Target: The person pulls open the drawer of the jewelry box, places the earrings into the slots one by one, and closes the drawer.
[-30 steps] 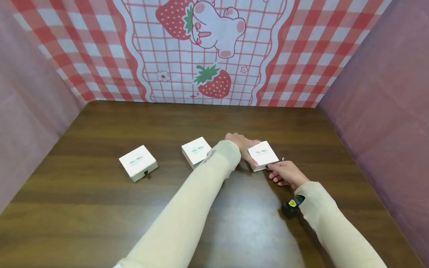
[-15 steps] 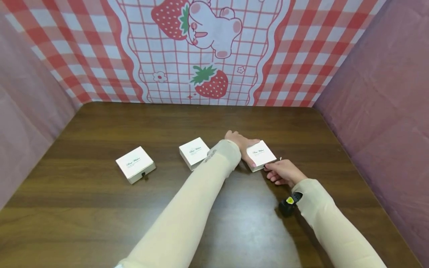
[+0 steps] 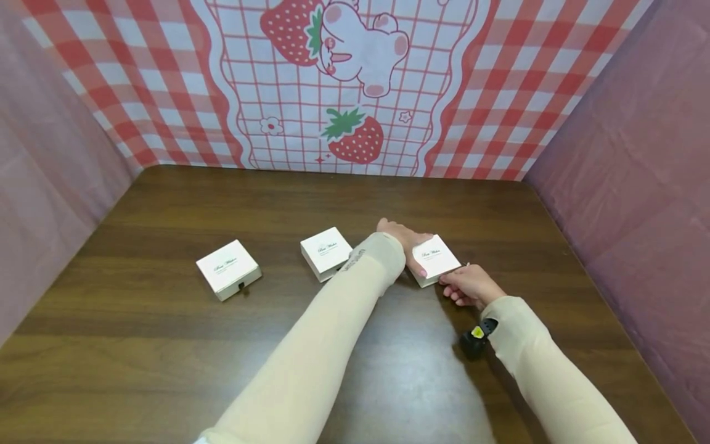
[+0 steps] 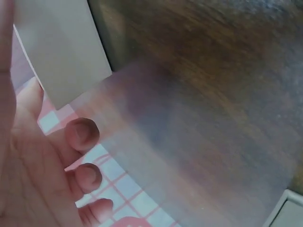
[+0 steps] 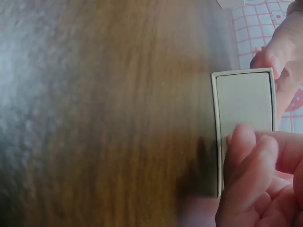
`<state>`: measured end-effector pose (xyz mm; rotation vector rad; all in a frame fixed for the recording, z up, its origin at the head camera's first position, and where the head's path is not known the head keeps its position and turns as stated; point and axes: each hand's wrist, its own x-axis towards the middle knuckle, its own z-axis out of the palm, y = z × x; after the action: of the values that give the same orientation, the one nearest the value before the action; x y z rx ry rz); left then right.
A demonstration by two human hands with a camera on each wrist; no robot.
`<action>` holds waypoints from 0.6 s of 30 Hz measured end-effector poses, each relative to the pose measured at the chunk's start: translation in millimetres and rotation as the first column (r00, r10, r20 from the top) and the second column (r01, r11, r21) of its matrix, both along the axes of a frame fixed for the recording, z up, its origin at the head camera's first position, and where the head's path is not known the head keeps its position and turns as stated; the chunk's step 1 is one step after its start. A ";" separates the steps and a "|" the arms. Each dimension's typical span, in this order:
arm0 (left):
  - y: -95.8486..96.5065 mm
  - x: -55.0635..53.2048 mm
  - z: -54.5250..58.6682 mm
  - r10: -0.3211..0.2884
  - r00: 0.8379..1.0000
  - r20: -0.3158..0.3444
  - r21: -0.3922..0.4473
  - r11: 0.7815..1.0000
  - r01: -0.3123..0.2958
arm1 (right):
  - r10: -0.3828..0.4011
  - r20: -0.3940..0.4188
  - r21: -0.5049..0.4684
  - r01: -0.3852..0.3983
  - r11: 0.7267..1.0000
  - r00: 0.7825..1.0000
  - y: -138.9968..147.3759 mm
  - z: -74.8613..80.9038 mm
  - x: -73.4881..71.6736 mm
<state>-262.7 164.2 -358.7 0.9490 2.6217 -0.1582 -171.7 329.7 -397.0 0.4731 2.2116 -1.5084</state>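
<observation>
A small square white drawer box (image 3: 436,258) with printed lettering on its lid lies on the table's right half. My left hand (image 3: 406,242) grips its left side, thumb at the near corner and a finger along the far edge. In the left wrist view the other fingers curl loosely beside the box (image 4: 66,52). My right hand (image 3: 470,285) is at the near side, thumb and finger pinching the small dark pull tab, which the fingertips now hide. The right wrist view shows the drawer front (image 5: 244,101) sitting flush within its sleeve, with the fingers over its lower part.
Two matching white boxes stand to the left: one in the middle (image 3: 326,250), partly behind my left sleeve, and another (image 3: 228,269) farther left with its dark tab showing. A checked strawberry cloth (image 3: 355,92) hangs behind the brown wooden table (image 3: 166,345). Pink cloth (image 3: 616,154) walls the right side.
The head view sways slightly left and back. Both hands keep their places on the right box, and the drawer shows no clear movement.
</observation>
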 end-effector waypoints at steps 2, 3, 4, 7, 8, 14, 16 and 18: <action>1.7 2.3 1.9 0.018 1.000 0.001 -0.020 1.000 -0.017 | -0.002 0.001 -0.010 0.002 1.000 1.000 -0.1 -0.3 -0.4; 2.8 3.1 2.5 0.028 1.000 0.002 -0.032 0.999 -0.028 | -0.003 0.002 -0.012 0.003 1.000 1.000 0.0 -0.5 -0.7; 4.0 4.1 2.6 0.035 0.999 0.001 -0.039 0.999 -0.035 | -0.004 0.005 -0.014 0.004 1.000 1.000 0.2 -0.7 -0.7; 6.6 5.0 1.5 0.072 0.997 0.020 -0.038 0.997 -0.071 | -0.009 0.010 -0.020 0.009 1.000 1.000 0.8 -1.3 -1.0; 6.9 4.8 0.8 0.083 0.996 0.031 -0.032 0.996 -0.082 | -0.010 0.013 -0.029 0.010 1.000 1.000 0.9 -1.6 -1.3; 4.7 4.9 2.0 0.093 0.993 0.067 -0.012 0.996 -0.092 | -0.028 0.037 -0.113 0.032 0.993 0.999 0.9 -2.3 -2.7; 3.1 6.0 4.3 0.081 0.995 0.063 -0.016 0.997 -0.080 | -0.045 0.047 -0.114 0.050 0.992 0.998 0.2 -1.7 -3.0; 1.2 6.3 4.2 0.062 0.996 0.061 -0.001 0.998 -0.062 | -0.055 0.049 -0.103 0.060 0.993 0.997 -0.8 -1.6 -3.1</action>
<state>-256.5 165.5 -354.4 0.8583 2.5918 -0.1114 -174.8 328.9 -398.7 0.5361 2.0887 -1.6176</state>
